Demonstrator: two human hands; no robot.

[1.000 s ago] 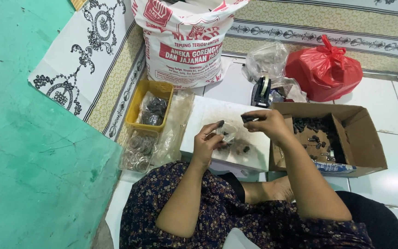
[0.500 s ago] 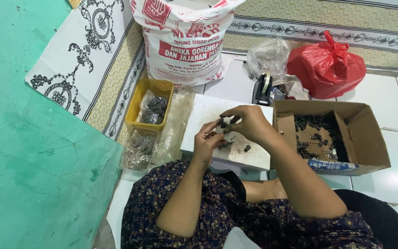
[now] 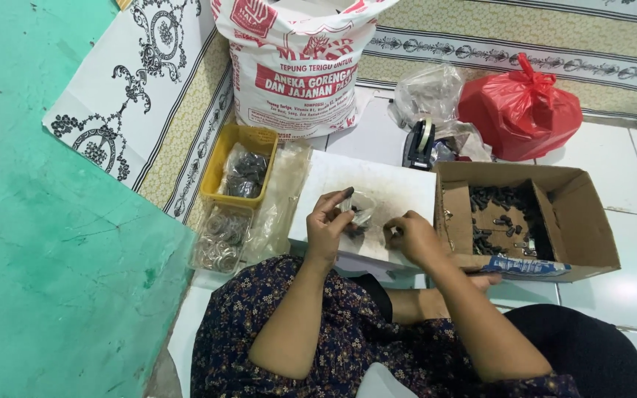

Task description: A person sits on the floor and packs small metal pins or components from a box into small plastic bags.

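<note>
Head view looks down on a person seated on a tiled floor, with a broad green painted surface (image 3: 46, 243) filling the left of the frame. At upper centre stands a big white woven sack with red print (image 3: 296, 63); to its right lies a knotted red plastic bag (image 3: 521, 110) beside a crumpled clear plastic bag (image 3: 429, 92). An open brown cardboard box (image 3: 591, 228) at right centre holds a scatter of small dark parts (image 3: 499, 203). In the middle sits a flat white board (image 3: 388, 184), its near edge over the person's lap. Left of it a yellow plastic tray (image 3: 241, 140) holds dark pieces in plastic, and below that is a clear pouch of metal rings (image 3: 221, 239).

A second ago the right hand (image 3: 411, 236) was raised at the board's far right edge, next to the box; now it rests low on the board's near side, fingers curled shut, though what they pinch cannot be told. The left hand (image 3: 329, 221) has hardly moved: its fingertips grip a small clear plastic bag (image 3: 359, 210) held upright just above the board. I judge a few parts have come across from the box to the bag.

Open room is scant: the board is hemmed by box at right and tray at left, with bare board only toward its far edge.
</note>
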